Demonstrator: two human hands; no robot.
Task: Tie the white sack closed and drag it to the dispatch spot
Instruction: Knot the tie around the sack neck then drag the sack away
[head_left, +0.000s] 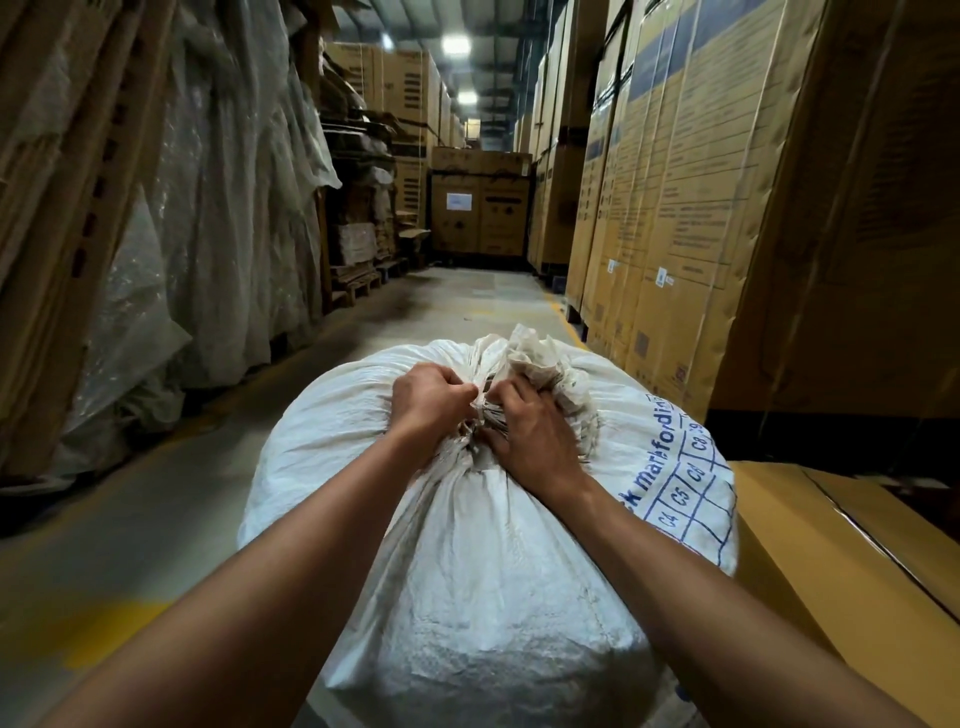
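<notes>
A warehouse aisle runs ahead, its concrete floor (156, 519) marked with worn yellow lines. Tall stacks of printed cartons (675, 182) wall the right side; on the left lean flattened cardboard and hanging plastic sheeting (223, 208), with more boxes (480, 213) closing the far end under ceiling lights. A low yellow-brown carton (841, 561) lies at the lower right, touching the sack's side. The sack (483, 571), white, woven and stuffed round, stands on the floor in the middle of the aisle right in front of the person, with blue lettering and a grid of codes on its right flank. Its mouth is gathered into a bunched neck (480, 415) at the top, and crumpled loose fabric fans out beyond it. Both bare forearms reach in from below. The left hand (431, 400) is clenched on the neck from the left, fingers curled tight; the right hand (535, 436) grips it from the right, fingers buried in the folds, the two hands almost touching.
</notes>
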